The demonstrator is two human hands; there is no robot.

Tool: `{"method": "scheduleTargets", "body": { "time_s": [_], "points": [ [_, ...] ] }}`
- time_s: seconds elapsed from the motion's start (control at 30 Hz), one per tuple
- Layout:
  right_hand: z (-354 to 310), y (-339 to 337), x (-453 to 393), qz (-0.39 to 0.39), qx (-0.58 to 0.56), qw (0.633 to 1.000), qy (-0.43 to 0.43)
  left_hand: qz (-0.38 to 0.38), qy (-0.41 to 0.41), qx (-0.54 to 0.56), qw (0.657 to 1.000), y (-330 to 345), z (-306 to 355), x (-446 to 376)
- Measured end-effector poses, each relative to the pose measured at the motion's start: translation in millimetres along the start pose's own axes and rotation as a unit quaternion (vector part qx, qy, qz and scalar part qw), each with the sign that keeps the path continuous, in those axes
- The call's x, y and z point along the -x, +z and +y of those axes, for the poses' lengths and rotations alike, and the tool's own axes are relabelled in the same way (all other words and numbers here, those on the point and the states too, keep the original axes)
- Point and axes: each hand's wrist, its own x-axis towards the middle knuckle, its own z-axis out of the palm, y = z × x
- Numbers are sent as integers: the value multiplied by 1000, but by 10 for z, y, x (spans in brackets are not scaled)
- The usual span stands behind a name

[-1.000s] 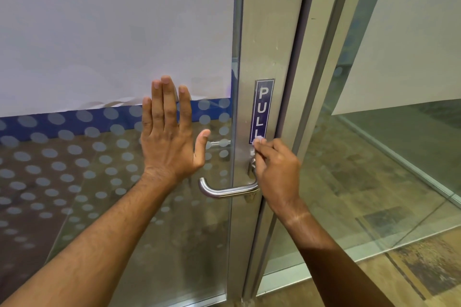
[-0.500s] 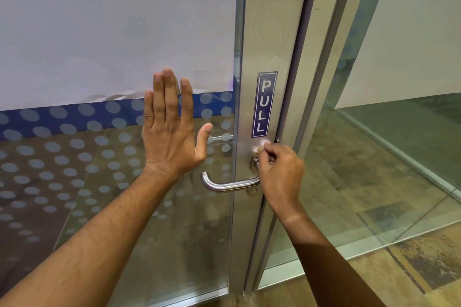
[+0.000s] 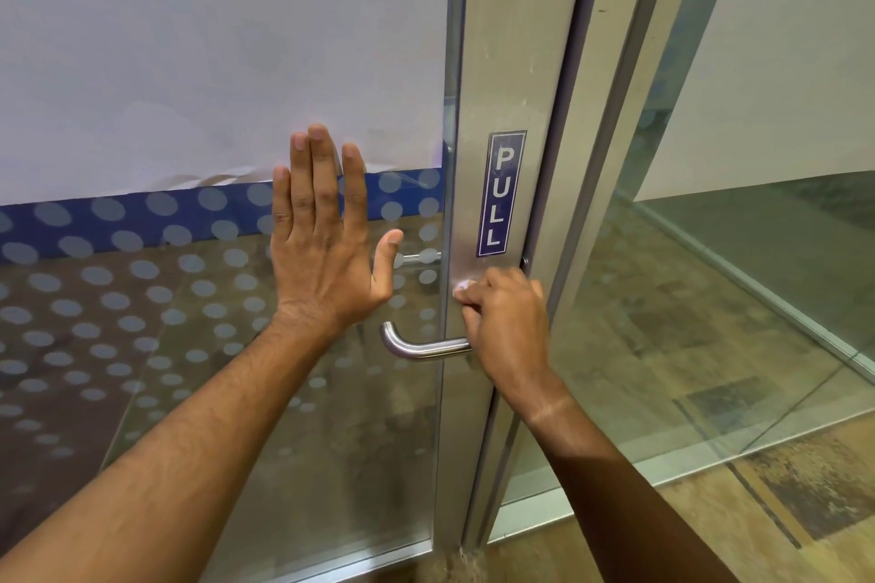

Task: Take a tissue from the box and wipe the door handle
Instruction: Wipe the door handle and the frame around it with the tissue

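A steel lever door handle (image 3: 419, 347) sticks out leftward from the metal door stile (image 3: 509, 62). My right hand (image 3: 509, 322) is curled over the handle's base, fingers pinched on a small white tissue (image 3: 464, 285) that shows only as a scrap at the fingertips, pressed against the stile just below the blue PULL sign (image 3: 502, 194). My left hand (image 3: 322, 241) lies flat and spread on the glass door pane (image 3: 189, 322), left of the handle. The tissue box is out of sight.
The door glass carries a white sheet above a blue band and a grey dot pattern. To the right stands the door frame (image 3: 629, 109) and a fixed glass panel (image 3: 710, 298) with tiled floor behind it.
My right hand with the tissue has slid down and left from the bottom of the PULL sign to the plate just above the handle's base. My left hand stays flat on the glass.
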Motion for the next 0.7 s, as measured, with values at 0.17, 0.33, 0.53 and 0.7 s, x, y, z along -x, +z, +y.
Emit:
{"method": "scheduleTargets", "body": {
  "time_s": [0.17,0.33,0.53,0.7],
  "points": [
    [33,-24,-42,-12,-19,1000,15,-1,4,0,1000,-12,-15,11],
    [218,-141,-7,179,-214,939,202,-9,6,-6,1000,-8,-16,26],
    [292,-204,85,159,-190,953,175,-8,4,-7,1000,9,-11,19],
    [168,-108,95,59,-131,982,122,-12,1,-1,1000,-11,-6,21]
  ]
}}
